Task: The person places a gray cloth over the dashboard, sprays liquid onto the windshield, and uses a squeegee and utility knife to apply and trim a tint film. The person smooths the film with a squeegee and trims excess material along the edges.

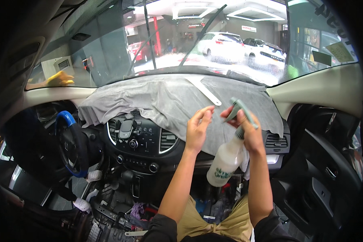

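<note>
Nearest sits the person's lap in tan trousers. Above it and in front of the dashboard is a spray bottle, slanting so that its base points down and left. Its body is translucent and milky, rounded at the shoulder, with dark green printing low on the side (partly blurred); the trigger head is grey-green, its collar darker. Of the two hands, the right hand is closed around the neck and trigger head, while the left hand is half open beside it, fingers loosely bent, apparently with nothing in it. Farther on, a grey cloth drapes over the dashboard top, carrying a flat white strip. Beyond the windscreen stands a white car.
</note>
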The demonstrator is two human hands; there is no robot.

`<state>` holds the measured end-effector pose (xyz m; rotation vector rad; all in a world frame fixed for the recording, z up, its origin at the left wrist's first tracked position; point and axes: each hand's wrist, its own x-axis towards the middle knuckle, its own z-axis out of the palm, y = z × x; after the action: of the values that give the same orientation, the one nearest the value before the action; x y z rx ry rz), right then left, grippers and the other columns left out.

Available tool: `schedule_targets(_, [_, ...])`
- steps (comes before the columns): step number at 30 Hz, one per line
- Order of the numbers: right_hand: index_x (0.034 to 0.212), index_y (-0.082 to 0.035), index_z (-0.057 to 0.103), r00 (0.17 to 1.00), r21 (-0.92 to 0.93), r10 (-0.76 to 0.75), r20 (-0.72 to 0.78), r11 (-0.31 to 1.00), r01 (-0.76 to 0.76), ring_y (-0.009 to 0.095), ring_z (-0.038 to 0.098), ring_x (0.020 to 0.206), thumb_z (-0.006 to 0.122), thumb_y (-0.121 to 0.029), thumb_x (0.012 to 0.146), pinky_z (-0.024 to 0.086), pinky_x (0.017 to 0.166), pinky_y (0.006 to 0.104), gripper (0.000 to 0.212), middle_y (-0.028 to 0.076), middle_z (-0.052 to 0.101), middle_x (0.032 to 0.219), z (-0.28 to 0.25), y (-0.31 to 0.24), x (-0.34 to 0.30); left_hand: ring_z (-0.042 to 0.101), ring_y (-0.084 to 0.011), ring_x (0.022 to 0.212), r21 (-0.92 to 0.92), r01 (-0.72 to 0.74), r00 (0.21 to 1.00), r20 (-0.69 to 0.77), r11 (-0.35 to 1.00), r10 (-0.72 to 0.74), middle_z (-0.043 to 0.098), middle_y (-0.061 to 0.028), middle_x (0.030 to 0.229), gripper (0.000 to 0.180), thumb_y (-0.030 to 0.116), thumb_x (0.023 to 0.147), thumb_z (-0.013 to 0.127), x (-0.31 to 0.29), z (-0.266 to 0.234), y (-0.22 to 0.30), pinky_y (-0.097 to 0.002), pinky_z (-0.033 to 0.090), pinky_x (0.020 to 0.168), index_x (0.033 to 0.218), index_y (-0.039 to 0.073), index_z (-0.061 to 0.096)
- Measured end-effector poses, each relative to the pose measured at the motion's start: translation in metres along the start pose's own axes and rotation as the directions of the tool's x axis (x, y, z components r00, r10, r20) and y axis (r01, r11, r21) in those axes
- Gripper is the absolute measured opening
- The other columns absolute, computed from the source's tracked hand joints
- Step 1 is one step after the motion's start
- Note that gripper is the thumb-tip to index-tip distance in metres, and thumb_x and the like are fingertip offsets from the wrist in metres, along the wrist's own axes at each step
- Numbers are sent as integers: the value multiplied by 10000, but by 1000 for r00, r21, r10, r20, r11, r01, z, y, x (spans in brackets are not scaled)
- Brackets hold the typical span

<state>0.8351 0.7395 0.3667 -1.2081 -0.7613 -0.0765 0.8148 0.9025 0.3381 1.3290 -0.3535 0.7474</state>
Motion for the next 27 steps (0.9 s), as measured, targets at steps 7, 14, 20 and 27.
schedule_targets(7, [1139, 49, 582, 996, 110, 59, 64, 992, -66, 156, 588, 876, 572, -280, 942, 471, 817, 294, 383, 93, 635, 993, 11, 18, -31, 554, -70, 644, -298, 366, 909, 315, 881, -271, 638, -29, 879, 411, 341, 905, 618, 0, 14, 18, -206, 454, 569, 1130, -3, 634])
schedule_targets(14, [1090, 43, 606, 999, -33, -47, 22, 998, 48, 139, 584, 823, 577, -223, 938, 472, 762, 282, 308, 81, 644, 919, 6, 20, -37, 500, -32, 623, -241, 362, 914, 284, 900, -291, 625, 9, 747, 365, 341, 906, 626, -6, 18, -8, -201, 429, 592, 1015, -4, 672])
schedule_targets(20, [1045, 8, 631, 980, -328, -132, -145, 941, 78, 122, 581, 808, 586, -191, 932, 462, 755, 271, 233, 61, 641, 867, -4, 20, -47, 599, -182, 947, -13, 235, 961, 153, 972, -231, 643, -97, 958, 422, 369, 904, 617, -16, 18, -18, -317, 456, 863, 1061, -22, 636])
schedule_targets(27, [814, -7, 597, 843, -320, -43, -537, 934, -157, 100, 538, 614, 559, -328, 949, 432, 587, 254, 350, 32, 581, 699, -56, -8, -13, 442, -357, 1197, 876, -352, 905, 230, 328, 357, 518, -162, 1194, 441, 320, 809, 648, -32, -7, -77, -451, 349, 1014, 1128, 25, 570])
